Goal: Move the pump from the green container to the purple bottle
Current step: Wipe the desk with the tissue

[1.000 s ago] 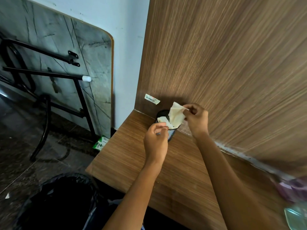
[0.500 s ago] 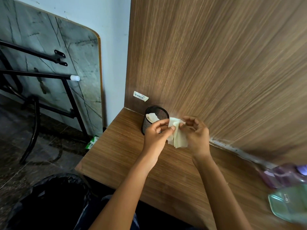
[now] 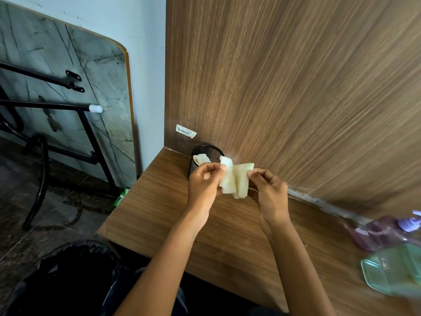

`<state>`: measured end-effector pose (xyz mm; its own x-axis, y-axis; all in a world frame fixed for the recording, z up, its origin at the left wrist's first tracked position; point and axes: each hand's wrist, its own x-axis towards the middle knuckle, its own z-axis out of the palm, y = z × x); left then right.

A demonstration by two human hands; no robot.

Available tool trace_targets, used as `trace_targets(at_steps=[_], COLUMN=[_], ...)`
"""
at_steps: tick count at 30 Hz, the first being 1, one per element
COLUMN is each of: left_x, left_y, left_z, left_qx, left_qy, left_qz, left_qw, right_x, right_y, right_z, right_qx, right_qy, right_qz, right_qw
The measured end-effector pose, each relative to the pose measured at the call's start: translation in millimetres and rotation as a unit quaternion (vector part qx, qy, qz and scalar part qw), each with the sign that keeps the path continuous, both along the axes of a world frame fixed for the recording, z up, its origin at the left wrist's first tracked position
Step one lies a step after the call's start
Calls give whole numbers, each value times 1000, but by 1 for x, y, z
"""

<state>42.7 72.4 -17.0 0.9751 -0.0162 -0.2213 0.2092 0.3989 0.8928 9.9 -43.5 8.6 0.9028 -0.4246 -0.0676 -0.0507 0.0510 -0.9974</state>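
Head view, looking down at the back left corner of the bench (image 3: 159,213). Pinching a tissue (image 3: 234,179), pale and folded, from both sides: left hand (image 3: 205,181) closed on its left edge with thumb and curled fingers, right hand (image 3: 270,192) nipping the right edge the same way. Holding it up off the bench, just in front of a black mesh cup (image 3: 206,153) with another pale scrap poking out.

Looks like spreading or folding the tissue, so a side job, maybe a wipe-up, not the pump move itself.

Over at the right edge of the bench, well apart from both hands and badly blurred: purple bottle (image 3: 378,231) close to the wood panel (image 3: 273,87) at the back, green container (image 3: 396,272) just in front of it toward the near edge. Can make out a pale lilac shape (image 3: 412,221) at the bottle's right end; possibly the pump, cannot tell through the blur. No reading the green container's neck either.

Judging the transfer as either finished or not begun; no settling which from here.

Next up, by the look of it: needs the tissue set down or put to use, then both hands swung across to the right edge, one to steady a bottle, the other to turn the pump collar. Worth minding drips along the way.
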Motion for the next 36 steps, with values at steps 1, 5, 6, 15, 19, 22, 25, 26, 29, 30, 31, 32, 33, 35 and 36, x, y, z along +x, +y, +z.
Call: trace_targets(at_steps=[1,5,6,15,19,22,25,26,29,30,31,32,33,35,36], left_x=[2,0,-2,-30,-32,-38,-42,-42,-46,-46,-47,-48,-47,-45,-44], left_y=[2,0,-3,-45,-53,-61,-67,-69,-76,-79,-81,-82,-84,-85,-85], left_z=[-2,-11,-12,-7,-6,-3,-2,-2,-3,-3,-5,-6,-8,-12,-13], left_qx=[15,195,260,169,176,129,113,109,108,123,134,145,159,196,208], left_qy=[5,-69,-116,-204,-192,-133,-113,-109,-117,-131,-140,-147,-154,-172,-179], left_qz=[21,59,59,-175,-186,-213,-190,-195,-204,-197,-189,-184,-180,-171,-166], left_qw=[1000,977,957,948,947,959,969,968,966,964,963,961,958,950,947], right_x=[-1,-8,-9,-36,-50,-58,-64,-66,-71,-73,-74,-74,-75,-77,-78], right_y=[-2,-12,-13,-39,-53,-64,-77,-81,-90,-91,-92,-93,-93,-97,-99], right_z=[1,3,4,4,1,0,-2,-2,-4,-5,-5,-6,-7,-9,-9], right_qx=[23,52,50,67,79,78,65,57,-11,-39,-59,-70,-76,-78,-72], right_qy=[4,5,4,-12,-7,-5,0,2,12,12,8,2,-3,-11,-19], right_qz=[-14,-30,-30,-48,-47,-55,-93,-97,-99,-101,-100,-100,-103,-115,-115], right_qw=[1000,998,998,997,996,995,994,994,995,994,993,993,992,990,991])
